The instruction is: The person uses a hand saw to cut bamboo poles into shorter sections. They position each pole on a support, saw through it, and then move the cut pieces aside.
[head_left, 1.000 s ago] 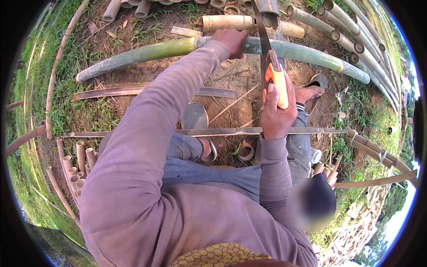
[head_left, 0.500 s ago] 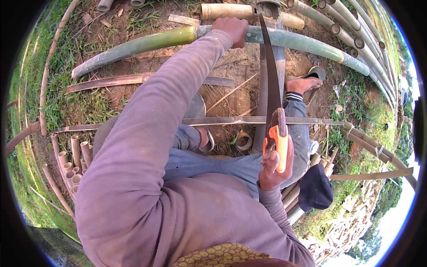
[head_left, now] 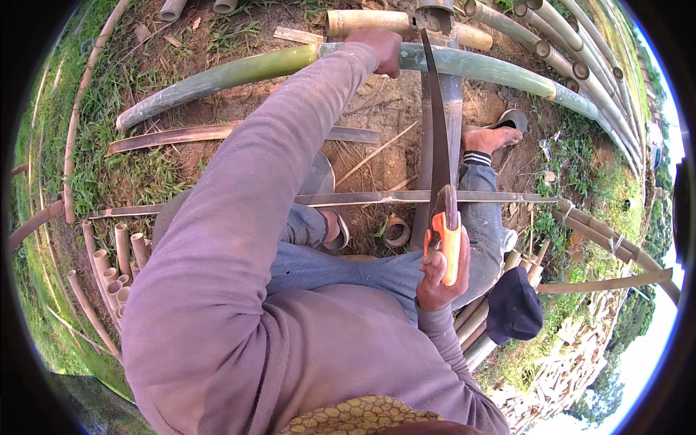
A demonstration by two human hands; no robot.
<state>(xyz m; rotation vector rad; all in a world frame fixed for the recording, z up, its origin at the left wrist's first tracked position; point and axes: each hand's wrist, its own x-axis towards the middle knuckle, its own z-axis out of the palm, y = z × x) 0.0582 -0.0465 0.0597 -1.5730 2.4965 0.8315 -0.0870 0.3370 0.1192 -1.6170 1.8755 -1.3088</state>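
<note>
A long green bamboo pole lies crosswise at the far side, over a thick bamboo beam. My left hand is closed around the pole, just left of the beam. In my right hand is a handsaw with an orange handle and a long, dark, slightly curved blade. The far end of its blade crosses the pole to the right of my left hand. From this view I cannot tell how deep, if at all, the teeth sit in the bamboo.
A thin split bamboo strip spans in front of my legs. Cut bamboo tubes stand at the left; long poles lie stacked at the far right. A dark cap hangs at my right. A short bamboo ring lies between my feet.
The saw and my right hand have drawn slightly back toward me. My left hand stays on the pole, shifted barely, if at all.
</note>
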